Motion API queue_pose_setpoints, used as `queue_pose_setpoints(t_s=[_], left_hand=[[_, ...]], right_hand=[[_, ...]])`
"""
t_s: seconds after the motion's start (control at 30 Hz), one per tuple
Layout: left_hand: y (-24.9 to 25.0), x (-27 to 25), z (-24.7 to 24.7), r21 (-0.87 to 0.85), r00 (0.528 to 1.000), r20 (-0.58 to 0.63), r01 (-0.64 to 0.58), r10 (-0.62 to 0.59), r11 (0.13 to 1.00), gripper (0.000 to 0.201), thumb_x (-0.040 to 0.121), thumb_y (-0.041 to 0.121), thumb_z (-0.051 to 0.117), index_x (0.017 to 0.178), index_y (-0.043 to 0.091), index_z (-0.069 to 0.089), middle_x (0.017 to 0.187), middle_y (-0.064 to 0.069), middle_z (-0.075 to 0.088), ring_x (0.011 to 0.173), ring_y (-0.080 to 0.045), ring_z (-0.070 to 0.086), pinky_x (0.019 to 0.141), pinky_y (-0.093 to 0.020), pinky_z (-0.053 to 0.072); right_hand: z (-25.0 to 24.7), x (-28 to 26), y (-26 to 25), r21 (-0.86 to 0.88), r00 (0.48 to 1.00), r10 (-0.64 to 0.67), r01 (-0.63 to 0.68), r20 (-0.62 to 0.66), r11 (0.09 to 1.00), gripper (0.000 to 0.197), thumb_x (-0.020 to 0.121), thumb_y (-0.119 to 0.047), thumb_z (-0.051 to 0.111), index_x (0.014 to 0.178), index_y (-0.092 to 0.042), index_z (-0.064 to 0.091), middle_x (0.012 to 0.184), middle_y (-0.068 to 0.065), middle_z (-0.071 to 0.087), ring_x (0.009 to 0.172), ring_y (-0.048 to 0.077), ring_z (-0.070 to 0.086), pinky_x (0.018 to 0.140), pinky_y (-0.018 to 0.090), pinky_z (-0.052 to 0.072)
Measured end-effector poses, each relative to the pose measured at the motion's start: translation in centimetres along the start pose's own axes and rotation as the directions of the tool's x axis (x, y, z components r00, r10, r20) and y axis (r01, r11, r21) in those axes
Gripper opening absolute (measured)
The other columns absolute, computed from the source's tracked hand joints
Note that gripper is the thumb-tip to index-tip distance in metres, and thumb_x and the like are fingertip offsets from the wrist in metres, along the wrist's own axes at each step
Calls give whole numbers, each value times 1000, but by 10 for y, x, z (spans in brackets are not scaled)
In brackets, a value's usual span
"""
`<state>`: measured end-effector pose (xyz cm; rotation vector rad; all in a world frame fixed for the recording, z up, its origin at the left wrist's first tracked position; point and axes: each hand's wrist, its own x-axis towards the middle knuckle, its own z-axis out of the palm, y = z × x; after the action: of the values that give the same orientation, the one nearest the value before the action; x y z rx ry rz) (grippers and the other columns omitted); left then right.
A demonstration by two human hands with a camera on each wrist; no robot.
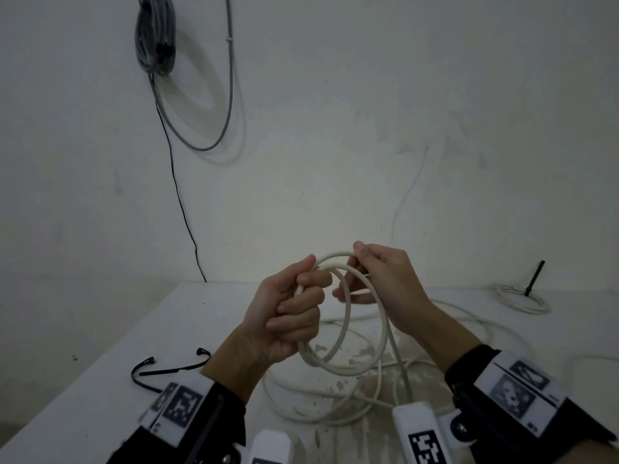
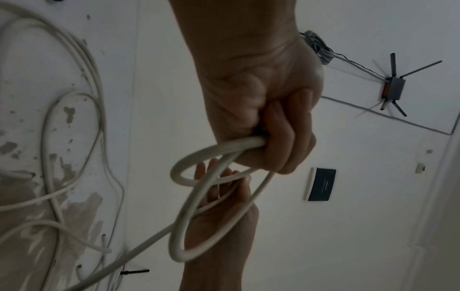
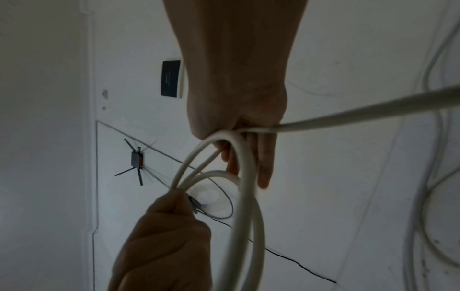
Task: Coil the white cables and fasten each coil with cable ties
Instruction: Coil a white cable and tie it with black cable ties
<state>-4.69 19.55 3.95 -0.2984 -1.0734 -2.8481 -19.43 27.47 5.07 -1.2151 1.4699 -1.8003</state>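
A white cable (image 1: 346, 316) hangs in a few loops above the white table (image 1: 140, 333). My left hand (image 1: 288, 313) grips the left side of the coil (image 2: 199, 196) in a fist. My right hand (image 1: 378, 272) pinches the top strand between thumb and forefinger, its other fingers reaching through the loop (image 3: 246, 196). The cable's loose length (image 1: 335, 406) trails in curves on the table below. Black cable ties (image 1: 157, 371) lie on the table by my left wrist.
A second coiled white cable (image 1: 522, 299) lies at the table's far right with a black tie (image 1: 535, 277) standing by it. A grey cable bundle (image 1: 155, 35) hangs on the wall behind, a thin black wire (image 1: 177, 192) running down from it.
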Motion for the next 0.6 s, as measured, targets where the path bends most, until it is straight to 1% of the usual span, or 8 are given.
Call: queue_pose_setpoints(t_s=[0.1, 0.17, 0.27, 0.33, 0.4, 0.5, 0.57, 0.6], left_hand=[[3, 0, -2, -21, 999, 9, -51, 51, 998, 34, 99, 23, 31, 74, 7, 46, 41, 3, 22, 29, -6, 20, 33, -20, 16], [3, -1, -4, -19, 997, 0, -78, 78, 997, 30, 98, 23, 31, 72, 12, 42, 41, 3, 23, 30, -7, 20, 33, -21, 16], [3, -1, -7, -14, 998, -8, -55, 55, 998, 28, 94, 23, 33, 74, 8, 46, 46, -4, 34, 30, -11, 26, 34, -22, 18], [4, -2, -9, 8, 999, -7, -46, 46, 999, 26, 91, 22, 33, 78, 5, 48, 49, -5, 37, 35, -15, 34, 35, -24, 22], [6, -2, -13, 20, 999, -6, -47, 47, 999, 24, 88, 20, 32, 79, 5, 49, 49, -5, 37, 38, -17, 37, 38, -25, 27], [7, -4, -16, 70, 999, -11, -43, 44, 997, 21, 85, 17, 34, 81, 4, 50, 50, -5, 36, 39, -18, 36, 42, -26, 30], [5, -3, -14, 133, 998, -35, -46, 51, 990, 19, 82, 16, 37, 80, 4, 52, 48, -3, 35, 38, -15, 31, 41, -24, 30], [5, -1, -12, 194, 993, -103, -41, 62, 980, 19, 80, 17, 38, 75, 6, 52, 44, -1, 34, 35, -13, 27, 38, -21, 29]], right_hand=[[0, -10, -2, 87, 963, 209, -226, 173, 970, 62, 95, -56, 25, 76, -6, 57, 60, 11, 57, 48, 23, 55, 49, 31, 52], [1, -13, 0, 98, 950, 233, -257, 209, 961, 64, 89, -66, 25, 74, -11, 54, 57, 5, 53, 47, 18, 47, 47, 25, 45], [7, -15, 5, 21, 976, 150, -155, 159, 988, 40, 96, -44, 41, 69, -15, 44, 52, -1, 40, 41, 11, 34, 43, 22, 34], [11, -18, 7, 28, 981, 106, -112, 160, 993, 32, 98, -30, 41, 70, -15, 42, 53, -2, 34, 41, 9, 27, 41, 20, 28], [12, -19, 11, -23, 990, 32, -29, 135, 999, 30, 98, -26, 43, 72, -12, 44, 51, -4, 33, 41, 9, 25, 41, 21, 25], [13, -22, 16, -189, 989, -119, 133, 85, 973, 27, 98, -22, 46, 76, -7, 52, 51, -2, 39, 42, 13, 31, 40, 24, 32], [12, -22, 19, -192, 987, -146, 155, 62, 969, 26, 97, -21, 47, 79, -6, 57, 53, 0, 39, 41, 13, 31, 40, 23, 31], [11, -22, 20, -190, 987, -153, 158, 38, 969, 25, 96, -21, 48, 79, -6, 59, 53, -1, 39, 41, 11, 29, 40, 22, 29]])
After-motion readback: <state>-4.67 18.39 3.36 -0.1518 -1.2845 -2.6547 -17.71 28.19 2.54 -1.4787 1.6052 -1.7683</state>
